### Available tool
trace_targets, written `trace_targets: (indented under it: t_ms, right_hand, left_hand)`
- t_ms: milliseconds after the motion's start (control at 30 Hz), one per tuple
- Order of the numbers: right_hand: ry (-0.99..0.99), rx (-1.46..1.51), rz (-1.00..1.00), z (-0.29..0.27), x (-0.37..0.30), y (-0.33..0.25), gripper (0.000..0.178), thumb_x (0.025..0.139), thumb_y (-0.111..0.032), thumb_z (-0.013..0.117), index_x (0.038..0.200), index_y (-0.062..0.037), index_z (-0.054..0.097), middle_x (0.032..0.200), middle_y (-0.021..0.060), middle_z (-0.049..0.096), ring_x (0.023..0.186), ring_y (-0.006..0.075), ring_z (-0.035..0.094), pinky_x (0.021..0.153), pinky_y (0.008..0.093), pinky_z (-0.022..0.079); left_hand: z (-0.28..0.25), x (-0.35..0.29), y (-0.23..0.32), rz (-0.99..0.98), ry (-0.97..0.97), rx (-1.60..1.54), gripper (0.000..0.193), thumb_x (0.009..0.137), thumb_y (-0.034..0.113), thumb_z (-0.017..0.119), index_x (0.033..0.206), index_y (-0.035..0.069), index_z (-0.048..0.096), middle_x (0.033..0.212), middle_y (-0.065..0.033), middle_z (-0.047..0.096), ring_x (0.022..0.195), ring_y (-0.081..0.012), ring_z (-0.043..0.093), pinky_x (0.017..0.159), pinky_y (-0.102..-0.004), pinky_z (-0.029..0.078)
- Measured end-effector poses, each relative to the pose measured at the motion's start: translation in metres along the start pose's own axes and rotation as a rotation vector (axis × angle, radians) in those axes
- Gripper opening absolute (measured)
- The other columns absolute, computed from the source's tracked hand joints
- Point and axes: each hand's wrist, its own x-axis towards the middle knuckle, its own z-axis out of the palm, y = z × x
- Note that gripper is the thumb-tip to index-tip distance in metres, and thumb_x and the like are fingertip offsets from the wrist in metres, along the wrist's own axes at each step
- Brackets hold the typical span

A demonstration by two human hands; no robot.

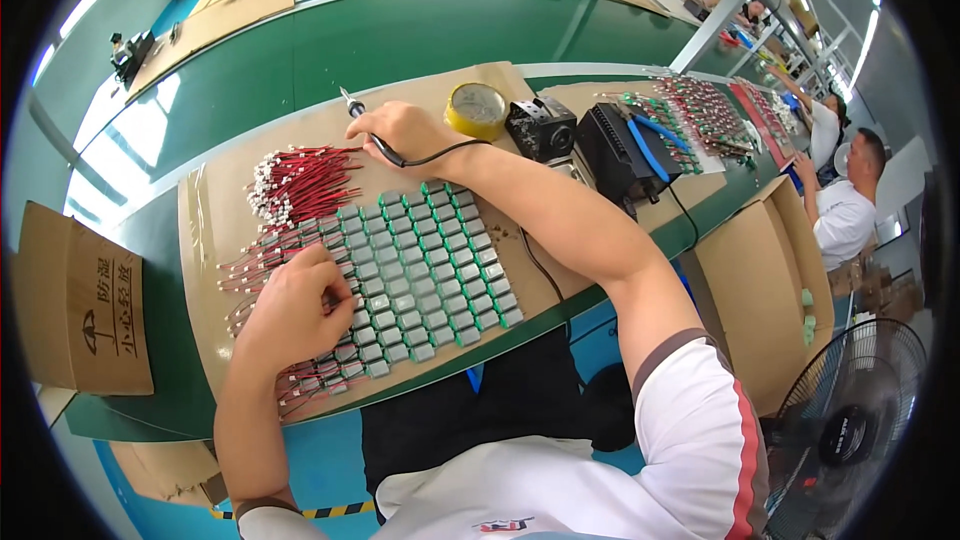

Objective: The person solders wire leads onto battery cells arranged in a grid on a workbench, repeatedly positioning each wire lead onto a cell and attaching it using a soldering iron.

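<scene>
My right hand (402,132) is closed around a soldering iron (354,106), its metal tip pointing up and away at the far side of the cardboard sheet. A black cord trails from the iron across my wrist. Small grey blocks on green boards (425,270) lie in tight rows in front of me. My left hand (298,308) rests over the left columns of these rows, fingers curled in and closed; whatever they pinch is hidden. Thin red wires with white connectors (305,182) are heaped just beyond the rows, left of my right hand. More wires stick out from the left-hand blocks.
A yellow tape roll (476,110), a small black device (541,130) and a black box (625,155) with blue-handled pliers (652,148) stand to the right. Cardboard boxes (85,305) flank the bench. A fan (850,430) stands at lower right; co-workers sit farther along.
</scene>
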Motion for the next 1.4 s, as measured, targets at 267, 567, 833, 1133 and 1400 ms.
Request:
trace_targets:
  t_ms: [267,567,833,1133,1400]
  right_hand:
    - [0.017,-0.133,-0.024,-0.024,-0.016,-0.012,0.026,0.094,-0.004,0.068,0.120,-0.0055,0.071,0.103,0.0182,0.078,0.095,0.0409,0.074,0.087,0.0503,0.061]
    - [0.109,0.078,0.172,-0.085,-0.055,-0.057,0.028,0.093,0.000,0.076,0.121,-0.0053,0.074,0.093,0.0107,0.074,0.081,0.0217,0.073,0.075,0.0339,0.060]
    - [0.072,0.283,0.173,-0.080,-0.062,-0.104,0.027,0.095,0.001,0.078,0.121,-0.0052,0.076,0.098,0.0059,0.078,0.089,0.0134,0.077,0.083,0.0282,0.063]
    - [-0.008,0.400,-0.100,-0.061,-0.051,-0.142,0.033,0.089,0.007,0.084,0.119,-0.0016,0.074,0.098,0.0106,0.076,0.085,0.0187,0.077,0.075,0.0298,0.062]
    - [-0.027,0.576,0.188,-0.065,-0.064,-0.141,0.030,0.095,-0.002,0.082,0.124,-0.0021,0.073,0.101,0.0096,0.079,0.093,0.0162,0.078,0.085,0.0304,0.063]
  left_hand:
    - [0.000,-0.004,-0.003,0.034,0.025,0.021,0.011,0.080,0.007,0.077,0.079,-0.001,0.069,0.090,-0.0162,0.063,0.083,-0.0380,0.067,0.075,-0.0463,0.057]
    - [0.000,-0.002,-0.006,0.180,0.073,0.098,0.011,0.080,0.005,0.082,0.084,0.000,0.074,0.089,-0.0129,0.064,0.085,-0.0328,0.069,0.076,-0.0418,0.057]
    - [-0.018,-0.005,0.006,0.095,0.268,-0.068,0.020,0.084,0.014,0.089,0.094,0.000,0.080,0.095,-0.0101,0.073,0.086,-0.0266,0.071,0.076,-0.0358,0.057]
    - [-0.015,0.002,0.018,0.078,0.041,-0.026,0.023,0.088,0.014,0.089,0.105,-0.001,0.083,0.083,-0.0058,0.074,0.076,-0.0151,0.067,0.065,-0.0302,0.051]
    - [-0.005,0.004,0.015,-0.120,0.109,-0.319,0.011,0.093,0.007,0.085,0.097,-0.003,0.084,0.082,-0.0058,0.078,0.073,-0.0101,0.069,0.064,-0.0280,0.054]
